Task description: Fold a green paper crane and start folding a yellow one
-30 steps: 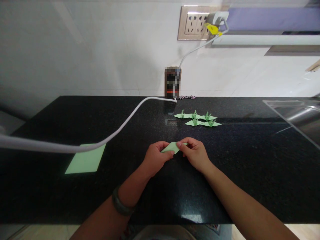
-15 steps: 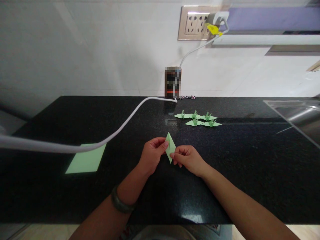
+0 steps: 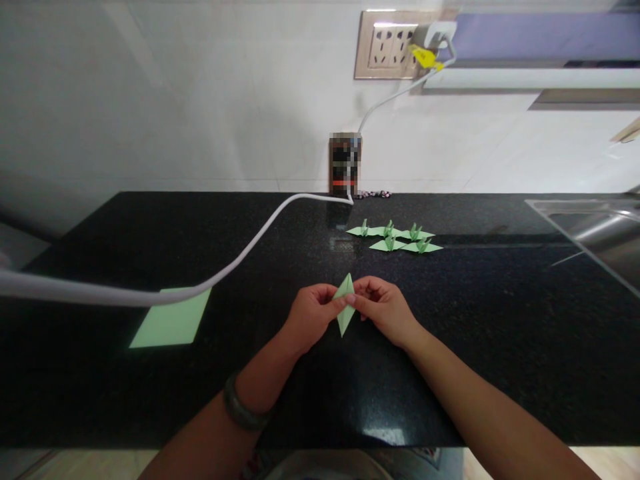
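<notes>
A small folded piece of light green paper (image 3: 345, 308), shaped like a narrow diamond standing on its point, is held over the black counter (image 3: 150, 227). My left hand (image 3: 313, 319) pinches its left side with thumb and fingers closed. My right hand (image 3: 386, 310) pinches its right side in the same way. Both hands meet at the paper's middle. A dark bracelet sits on my left wrist.
Several finished green paper cranes (image 3: 395, 239) lie behind the hands. A flat green paper sheet (image 3: 173, 319) lies at the left under a white cable (image 3: 235, 261). A phone (image 3: 345, 163) leans on the wall below a socket (image 3: 387, 45). A steel sink (image 3: 595, 233) is at right.
The folded paper turned from lying sideways between my hands to standing on its point. My right hand dropped low, then came back up beside the left.
</notes>
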Tool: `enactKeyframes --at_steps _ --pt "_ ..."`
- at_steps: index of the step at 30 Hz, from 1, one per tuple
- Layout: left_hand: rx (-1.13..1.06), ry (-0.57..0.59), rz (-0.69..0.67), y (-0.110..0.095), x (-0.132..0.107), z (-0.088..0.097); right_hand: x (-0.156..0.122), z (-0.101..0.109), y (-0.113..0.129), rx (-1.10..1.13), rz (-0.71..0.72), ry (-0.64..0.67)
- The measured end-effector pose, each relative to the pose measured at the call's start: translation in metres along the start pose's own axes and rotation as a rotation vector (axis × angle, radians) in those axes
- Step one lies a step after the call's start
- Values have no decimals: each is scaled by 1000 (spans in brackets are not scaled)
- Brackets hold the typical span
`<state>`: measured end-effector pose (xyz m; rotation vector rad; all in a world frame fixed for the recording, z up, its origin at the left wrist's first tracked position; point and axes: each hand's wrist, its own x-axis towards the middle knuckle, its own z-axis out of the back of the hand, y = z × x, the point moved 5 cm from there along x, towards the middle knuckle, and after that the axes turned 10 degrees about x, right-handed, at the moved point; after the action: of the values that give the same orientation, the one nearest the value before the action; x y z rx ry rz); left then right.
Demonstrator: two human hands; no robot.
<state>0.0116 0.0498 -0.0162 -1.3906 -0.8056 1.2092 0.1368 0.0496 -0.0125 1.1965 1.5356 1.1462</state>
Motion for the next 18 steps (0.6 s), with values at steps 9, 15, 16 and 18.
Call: enactKeyframes --at_steps 9,15,16,18 --pt "181 103 -49 0 -3 -5 1 7 -4 88 -22 -70" --pt "170 124 -23 1 -4 -7 6 20 -1 149 28 -160" --pt "165 124 -19 2 -4 -7 6 19 -1 163 13 -143" --pt "161 115 -17 2 -3 -7 5 14 -3 161 -49 -44"
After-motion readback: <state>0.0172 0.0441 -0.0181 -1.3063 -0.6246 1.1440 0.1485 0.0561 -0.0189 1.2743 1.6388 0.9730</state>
